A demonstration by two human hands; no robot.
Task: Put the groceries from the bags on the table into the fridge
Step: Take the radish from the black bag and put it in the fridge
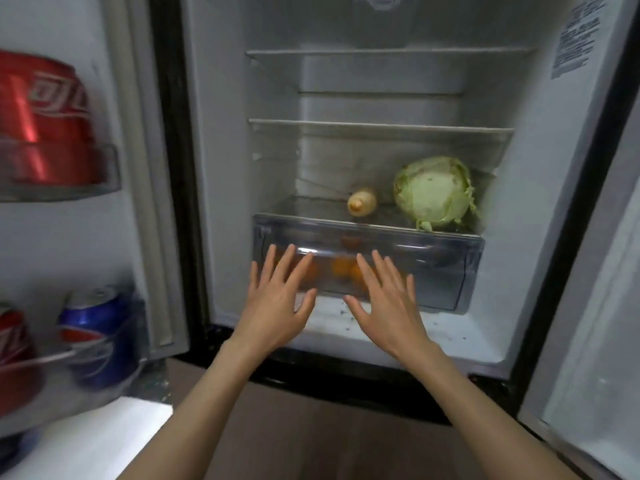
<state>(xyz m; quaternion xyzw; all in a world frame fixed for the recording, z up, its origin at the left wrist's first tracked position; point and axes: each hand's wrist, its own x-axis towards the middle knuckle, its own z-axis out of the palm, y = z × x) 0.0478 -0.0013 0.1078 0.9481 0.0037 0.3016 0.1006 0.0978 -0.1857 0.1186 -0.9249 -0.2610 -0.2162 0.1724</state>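
Both hands, the left hand (277, 299) and right hand (388, 303), lie flat with fingers spread, empty, on the drawer (433, 265) at 6 o'clock in the fridge (214, 133). Oranges (341, 268) show inside it; a cabbage (434, 192) at 3 o'clock and cans (45, 123) at 9 o'clock are stowed, so much looks done, though the bags are out of view.

Two bare forearms, no sleeves; left hand (277, 303), right hand (391, 306), ringless

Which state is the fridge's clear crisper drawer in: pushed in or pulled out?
Pushed in: the crisper drawer front sits about flush under the shelf edge holding the cabbage.
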